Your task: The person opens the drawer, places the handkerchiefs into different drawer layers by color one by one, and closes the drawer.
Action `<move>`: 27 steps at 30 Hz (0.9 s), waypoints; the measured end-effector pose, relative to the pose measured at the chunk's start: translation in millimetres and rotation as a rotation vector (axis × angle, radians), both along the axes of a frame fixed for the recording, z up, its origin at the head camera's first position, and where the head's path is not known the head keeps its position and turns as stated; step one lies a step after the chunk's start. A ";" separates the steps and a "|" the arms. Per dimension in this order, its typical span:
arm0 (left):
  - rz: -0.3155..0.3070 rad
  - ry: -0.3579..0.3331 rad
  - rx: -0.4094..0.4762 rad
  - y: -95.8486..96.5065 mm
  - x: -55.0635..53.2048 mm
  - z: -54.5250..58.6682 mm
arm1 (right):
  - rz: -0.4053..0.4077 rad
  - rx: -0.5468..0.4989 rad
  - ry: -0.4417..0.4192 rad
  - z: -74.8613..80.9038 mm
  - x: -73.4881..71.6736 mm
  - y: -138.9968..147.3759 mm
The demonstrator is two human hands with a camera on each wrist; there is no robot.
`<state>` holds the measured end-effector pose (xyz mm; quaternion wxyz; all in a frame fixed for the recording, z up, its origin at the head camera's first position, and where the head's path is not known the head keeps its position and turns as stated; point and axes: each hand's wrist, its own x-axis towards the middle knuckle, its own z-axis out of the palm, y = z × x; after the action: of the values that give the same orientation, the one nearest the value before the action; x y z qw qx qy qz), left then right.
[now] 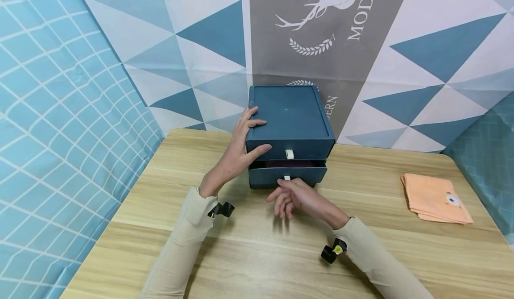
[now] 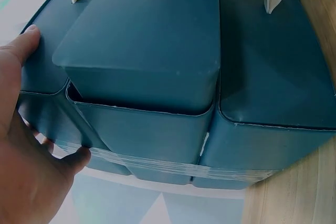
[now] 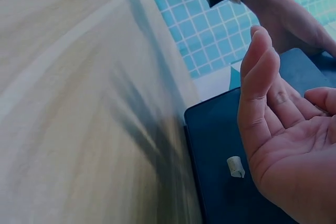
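Note:
A dark blue drawer unit (image 1: 287, 116) stands against the back wall; three drawer tiers show in the left wrist view. The middle drawer (image 2: 142, 30) juts out between the other two. My left hand (image 1: 237, 149) grips the unit's left front corner, thumb on the front, fingers over the top and side. Below the front, my right hand (image 1: 299, 196) has loosely curled fingers and nothing between them. Its thumb lies close by the pulled-out drawer's pale loop pull (image 1: 287, 178); whether they touch is unclear. Another loop pull (image 3: 236, 167) shows beside the right hand.
A folded orange cloth (image 1: 435, 198) lies at the right on the wooden table (image 1: 257, 263). Clear tape (image 2: 157, 165) runs across the unit's side. Patterned sheeting (image 1: 213, 67) hangs behind it, and a blue gridded sheet (image 1: 60, 111) borders the left.

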<state>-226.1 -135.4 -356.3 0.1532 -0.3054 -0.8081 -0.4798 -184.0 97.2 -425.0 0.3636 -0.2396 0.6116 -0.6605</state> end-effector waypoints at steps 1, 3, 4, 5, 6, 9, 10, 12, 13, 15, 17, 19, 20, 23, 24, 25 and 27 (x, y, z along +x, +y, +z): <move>0.000 0.001 0.001 -0.2 0.1 0.1 | -0.002 -0.001 -0.013 0.4 -1.7 -0.5; 0.002 0.006 0.000 -0.3 0.4 0.5 | -0.008 0.003 -0.035 1.1 -5.0 -1.2; 0.005 0.009 -0.002 -0.4 0.5 0.7 | -0.010 0.003 -0.045 1.3 -6.9 -1.7; 0.008 0.011 -0.005 -0.4 0.5 0.9 | -0.013 0.006 -0.053 1.5 -8.7 -2.1; 0.009 0.013 -0.006 -0.4 0.7 1.2 | -0.018 0.009 -0.061 1.8 -10.5 -2.6; 0.012 0.012 -0.011 -0.2 1.0 1.7 | -0.034 0.021 -0.085 3.2 -14.9 -3.9; 0.013 0.011 -0.012 -0.2 1.1 1.6 | -0.038 0.023 -0.091 3.6 -16.0 -4.3; 0.012 0.008 -0.013 -0.3 1.3 1.6 | -0.041 0.023 -0.100 3.6 -17.5 -4.9; 0.012 0.005 -0.013 -0.2 1.2 1.4 | -0.040 0.024 -0.102 3.7 -17.6 -5.0; 0.011 0.007 -0.012 -0.4 0.9 0.9 | -0.043 0.027 -0.100 3.1 -17.2 -5.1; 0.011 0.010 -0.011 -0.6 0.6 0.4 | -0.055 0.044 -0.093 2.1 -16.2 -5.0; 0.010 0.012 -0.009 -1.1 0.0 -0.1 | -0.074 0.068 -0.081 1.3 -14.7 -4.2; 0.010 0.014 -0.009 -1.2 -0.2 -0.1 | -0.081 0.081 -0.071 0.9 -13.7 -3.3; 0.008 0.009 -0.010 -1.5 -0.2 -0.3 | -0.084 0.112 -0.040 -1.0 -9.3 1.9; 0.008 0.009 -0.010 -1.6 -0.2 -0.3 | -0.079 0.120 -0.031 -2.7 -7.5 4.0; 0.008 0.007 -0.010 -1.5 0.1 -0.1 | -0.069 0.129 -0.025 -4.6 -5.8 6.4; 0.009 0.006 -0.012 -1.2 0.6 0.7 | -0.053 0.157 -0.017 -9.8 -2.5 11.0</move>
<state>-225.4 -136.6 -355.6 0.1558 -0.3042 -0.8119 -0.4733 -186.6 108.2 -434.8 0.3689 -0.1884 0.6646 -0.6219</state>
